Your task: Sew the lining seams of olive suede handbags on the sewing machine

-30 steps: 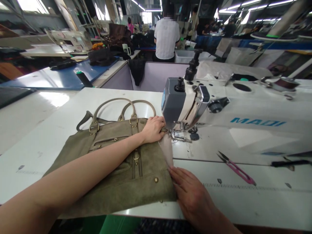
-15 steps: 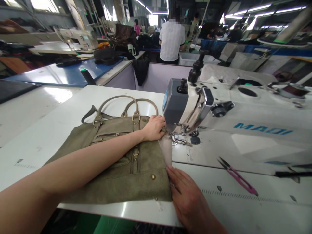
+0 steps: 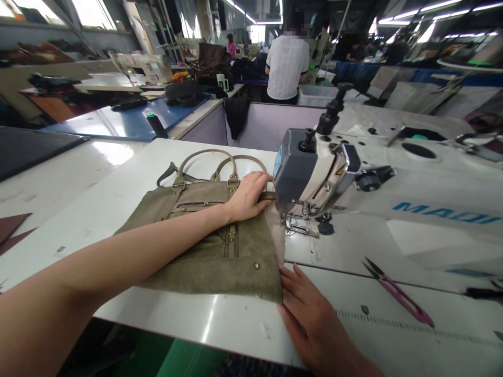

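An olive-green handbag (image 3: 188, 272) with two looped handles, a zip pocket and brass studs lies flat on the white sewing table. My left hand (image 3: 247, 196) is closed on its upper right corner by a short strap, close to the head of the sewing machine (image 3: 296, 162). The presser foot (image 3: 302, 228) is just right of the bag's edge. Low on the right, my right hand (image 3: 310, 309) rests with fingers stretched out and thumb apart, its fingertips touching the bag's side edge. My left forearm covers part of the bag's front.
Pink-handled thread snips (image 3: 398, 293) lie on the table right of my right hand. A dark thread cone (image 3: 157, 125) stands beyond the table's far left edge. Brown pieces (image 3: 13, 230) lie at far left. A person in a white shirt (image 3: 287, 68) is further back.
The view has turned slightly left. The handbag has slid away from me along the machine, my left hand moving with it. The thumb of my right hand now shows, apart from the fingers.
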`<state>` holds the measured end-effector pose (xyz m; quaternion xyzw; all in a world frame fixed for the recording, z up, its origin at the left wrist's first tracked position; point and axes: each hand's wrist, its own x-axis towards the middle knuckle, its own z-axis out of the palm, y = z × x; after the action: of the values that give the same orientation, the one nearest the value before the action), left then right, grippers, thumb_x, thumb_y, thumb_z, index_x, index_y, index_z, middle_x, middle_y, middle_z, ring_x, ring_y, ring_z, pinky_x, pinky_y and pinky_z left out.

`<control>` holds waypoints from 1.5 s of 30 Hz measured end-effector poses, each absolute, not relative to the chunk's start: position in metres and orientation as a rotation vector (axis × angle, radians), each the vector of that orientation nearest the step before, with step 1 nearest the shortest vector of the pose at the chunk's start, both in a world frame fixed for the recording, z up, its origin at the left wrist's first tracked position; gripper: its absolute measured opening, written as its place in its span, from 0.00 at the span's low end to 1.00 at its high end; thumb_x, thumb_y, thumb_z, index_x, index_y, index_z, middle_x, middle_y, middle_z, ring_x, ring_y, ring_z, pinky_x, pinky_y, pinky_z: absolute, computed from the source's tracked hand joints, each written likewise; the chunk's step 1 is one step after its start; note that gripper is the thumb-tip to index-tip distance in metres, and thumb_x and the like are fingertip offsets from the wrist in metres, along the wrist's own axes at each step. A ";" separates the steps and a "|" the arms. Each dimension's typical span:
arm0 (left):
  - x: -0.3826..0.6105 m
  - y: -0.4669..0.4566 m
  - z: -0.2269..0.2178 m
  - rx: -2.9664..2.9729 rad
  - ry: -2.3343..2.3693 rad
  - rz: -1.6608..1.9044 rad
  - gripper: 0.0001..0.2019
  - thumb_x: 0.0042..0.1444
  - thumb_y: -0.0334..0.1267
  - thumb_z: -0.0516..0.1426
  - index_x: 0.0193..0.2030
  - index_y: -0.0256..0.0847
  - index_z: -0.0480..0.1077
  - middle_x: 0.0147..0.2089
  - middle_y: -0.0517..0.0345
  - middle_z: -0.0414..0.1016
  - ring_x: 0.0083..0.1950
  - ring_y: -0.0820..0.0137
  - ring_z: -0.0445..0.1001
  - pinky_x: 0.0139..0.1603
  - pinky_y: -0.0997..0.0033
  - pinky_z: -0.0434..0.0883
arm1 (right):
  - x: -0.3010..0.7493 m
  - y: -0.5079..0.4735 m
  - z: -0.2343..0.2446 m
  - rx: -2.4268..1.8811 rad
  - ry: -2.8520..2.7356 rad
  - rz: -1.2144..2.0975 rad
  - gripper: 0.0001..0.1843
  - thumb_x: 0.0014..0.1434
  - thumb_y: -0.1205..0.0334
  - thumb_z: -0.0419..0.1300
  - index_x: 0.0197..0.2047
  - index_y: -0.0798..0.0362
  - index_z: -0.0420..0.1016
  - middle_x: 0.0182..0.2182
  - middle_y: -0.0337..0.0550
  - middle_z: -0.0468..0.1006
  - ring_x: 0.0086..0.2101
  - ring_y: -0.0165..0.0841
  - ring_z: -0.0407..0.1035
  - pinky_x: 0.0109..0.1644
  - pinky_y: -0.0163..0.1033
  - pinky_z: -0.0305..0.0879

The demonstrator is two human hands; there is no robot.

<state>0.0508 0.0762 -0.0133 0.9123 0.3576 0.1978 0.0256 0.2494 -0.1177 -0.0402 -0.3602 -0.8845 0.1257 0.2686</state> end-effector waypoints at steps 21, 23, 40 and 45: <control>0.024 -0.136 0.078 2.504 0.559 -0.515 0.12 0.52 0.42 0.51 0.24 0.50 0.74 0.15 0.63 0.62 0.14 0.64 0.59 0.15 0.65 0.65 | 0.238 -0.127 -0.022 -0.974 -2.220 0.719 0.23 0.63 0.72 0.46 0.58 0.59 0.69 0.57 0.51 0.70 0.58 0.37 0.63 0.63 0.47 0.63; 0.026 -0.162 0.049 2.365 0.570 -0.524 0.06 0.48 0.35 0.57 0.23 0.48 0.72 0.15 0.65 0.65 0.15 0.67 0.62 0.13 0.70 0.60 | 0.230 -0.141 -0.023 -0.972 -2.319 0.685 0.24 0.61 0.74 0.47 0.58 0.60 0.70 0.59 0.53 0.68 0.60 0.41 0.59 0.64 0.52 0.61; 0.015 -0.056 0.057 2.882 0.650 -0.702 0.26 0.58 0.40 0.58 0.63 0.42 0.61 0.38 0.54 0.73 0.32 0.64 0.70 0.32 0.66 0.64 | 0.209 -0.180 -0.028 -1.027 -2.413 0.476 0.22 0.61 0.74 0.48 0.54 0.61 0.75 0.54 0.50 0.74 0.58 0.48 0.62 0.62 0.59 0.61; -0.002 -0.088 0.006 2.824 0.513 -0.003 0.18 0.56 0.28 0.50 0.54 0.38 0.64 0.52 0.48 0.70 0.56 0.58 0.66 0.59 0.57 0.60 | 0.210 -0.195 -0.032 -0.906 -2.365 0.476 0.21 0.61 0.74 0.47 0.52 0.58 0.76 0.54 0.58 0.72 0.58 0.43 0.62 0.62 0.52 0.62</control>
<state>-0.0024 -0.0884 0.0059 0.9748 0.1772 -0.0011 0.1354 0.2097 -0.1946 -0.0321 -0.3377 -0.8814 0.1773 0.2788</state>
